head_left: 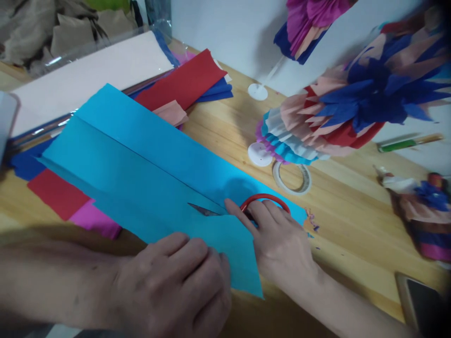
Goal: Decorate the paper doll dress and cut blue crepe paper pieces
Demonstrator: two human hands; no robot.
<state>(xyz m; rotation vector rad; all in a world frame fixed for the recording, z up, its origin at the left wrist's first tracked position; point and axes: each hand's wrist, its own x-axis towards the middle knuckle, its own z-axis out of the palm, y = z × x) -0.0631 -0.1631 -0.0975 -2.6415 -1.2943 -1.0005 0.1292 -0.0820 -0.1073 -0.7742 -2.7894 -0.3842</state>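
Pale wood tabletop (225,129), grain running in long streaks; white wall (225,28) behind.

Head view. Right hand (282,239): fingers curled closed around the red loop handles of the scissors (202,210), index finger extended along the paper. One pointed metal blade shows above the turquoise sheet (141,164) — the near flap covers part of the scissors. Left hand (179,281): loosely balled, knuckles up, over the sheet's near edge. Fingertips hidden; cannot tell whether they pinch it.

Sheet lies diagonally across the tabletop, layered and matte, a straight lengthwise line down its face, near right corner pointed. Beneath and beside it, flat red, blue and pink papers (95,218). Pale pink stack (95,75) in glossy clear plastic, upper left; red strip (183,80) by it.

To the right, a ruffled paper flower (377,98) — crinkled tiers, spiky blue centre. Tape roll (292,178) just below it, smooth pale ring; white disc (260,154) near. Green-labelled stick (398,145) farther right. Dark-screened phone (421,300), lower right corner. Small scraps (312,220) past the right hand.
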